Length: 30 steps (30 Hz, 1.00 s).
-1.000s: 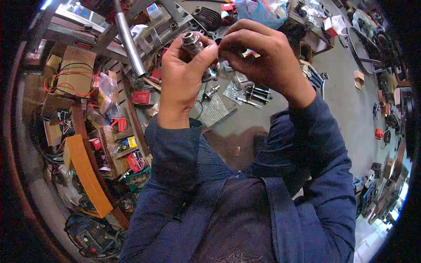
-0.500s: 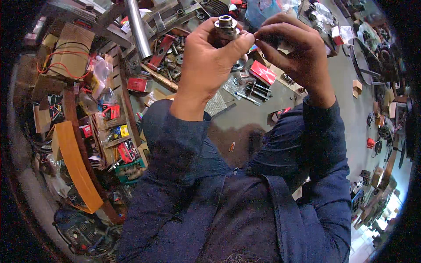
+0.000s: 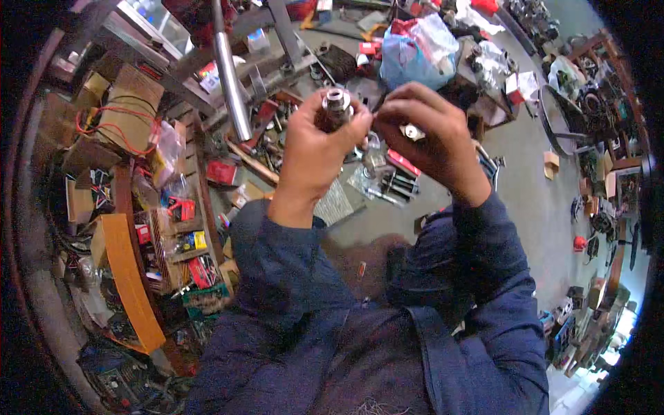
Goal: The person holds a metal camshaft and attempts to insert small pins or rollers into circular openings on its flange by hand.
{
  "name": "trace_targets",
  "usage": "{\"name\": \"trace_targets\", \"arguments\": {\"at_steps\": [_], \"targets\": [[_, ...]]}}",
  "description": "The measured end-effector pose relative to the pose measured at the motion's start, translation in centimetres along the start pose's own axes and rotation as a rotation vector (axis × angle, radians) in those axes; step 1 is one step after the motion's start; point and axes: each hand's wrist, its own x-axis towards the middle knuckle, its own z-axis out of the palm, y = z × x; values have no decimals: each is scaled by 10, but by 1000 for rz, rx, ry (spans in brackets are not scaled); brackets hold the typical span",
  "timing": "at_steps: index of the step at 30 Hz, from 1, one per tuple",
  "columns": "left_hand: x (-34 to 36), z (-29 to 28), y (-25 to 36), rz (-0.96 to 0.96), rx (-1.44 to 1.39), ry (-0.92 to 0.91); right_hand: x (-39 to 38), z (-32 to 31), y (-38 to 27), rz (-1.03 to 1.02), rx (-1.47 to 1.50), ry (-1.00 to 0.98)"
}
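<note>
A shiny, stepped round metal fitting (image 3: 336,101) with a hollow top stands upright in my left hand (image 3: 304,155), whose fingers and thumb wrap round it. Its lower part is hidden by the hand. My right hand (image 3: 443,142) is just to the right, fingers bent and the fingertips drawn together close to my left thumb tip. Whatever those fingertips may pinch is too small or blurred to make out. Beneath the hands, on the floor, lie several dark rods (image 3: 400,185) and a red box (image 3: 404,163).
A steel tube (image 3: 232,83) slants down at the upper left. Wooden racking with small boxes and a long orange box (image 3: 128,283) fills the left side. A blue plastic bag (image 3: 415,62) sits at the back. Grey floor (image 3: 526,180) runs along the right, with a small cardboard box (image 3: 550,163).
The view has tilted, so both hands sit lower in the picture and more of the back shows. My left hand keeps its hold on the fitting; my right hand stays close beside it.
</note>
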Motion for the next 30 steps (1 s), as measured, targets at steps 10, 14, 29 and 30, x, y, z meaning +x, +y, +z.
{"name": "trace_targets", "arguments": {"at_steps": [10, 14, 29, 30], "targets": [[-2, 4, -2, 67, 16, -53, 1, -4, -7, -2, 3, 23], [-3, 3, -1, 233, 135, -29, -1, -4, -6, -34, 17, 37], [-5, -2, 19, 562, 333, -181, 2, -2, -23, -77, 33, 112], [-5, -3, 18, 566, 321, -177, 3, -1, -25, -72, 48, 115]]}}
